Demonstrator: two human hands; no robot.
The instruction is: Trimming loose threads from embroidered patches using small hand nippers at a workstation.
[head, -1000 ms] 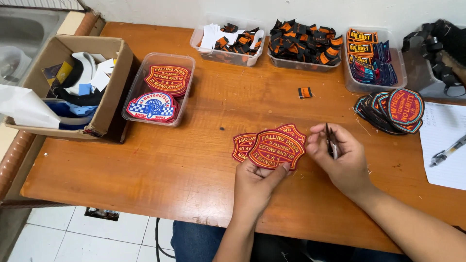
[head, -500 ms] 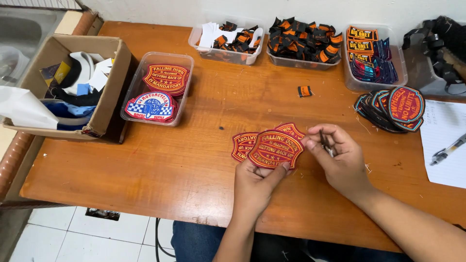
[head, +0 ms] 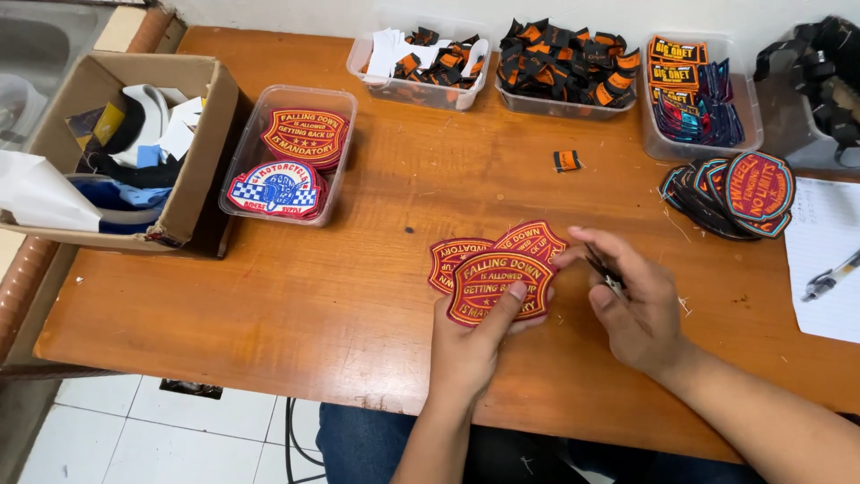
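Your left hand (head: pixel 470 345) holds a red shield-shaped patch (head: pixel 499 287) with gold lettering and an orange edge, thumb on its face and the other fingers underneath, so the hand is closed on the patch. It sits just above the tabletop (head: pixel 358 296), overlapping two more patches of the same kind (head: pixel 528 242) that lie fanned out beneath and behind it.

Your right hand (head: pixel 632 309) is just beside the patch's right edge, with a small dark metal tool (head: pixel 605 273), which looks like thread snips, pinched between the thumb and forefinger. The fingers are curled around it; whether its blades are apart or together cannot be told from here.

To do this well, keep the patch flat and taut under your left thumb so the edge does not curl away from the blades. Bring the tool tip in along the border, not across it, and take only stray threads that stand off the stitched edge. Turn the patch with your left hand to reach a new side; that is likely steadier than moving your right wrist around it. Keep your left fingertips back from the edge you are working.

Nearby, a clear plastic tray (head: pixel 345 103) to the left holds finished patches, a cardboard box (head: pixel 193 211) stands beyond it, and a stack of dark round-edged patches (head: pixel 748 193) rests to the right, well apart from your hands.
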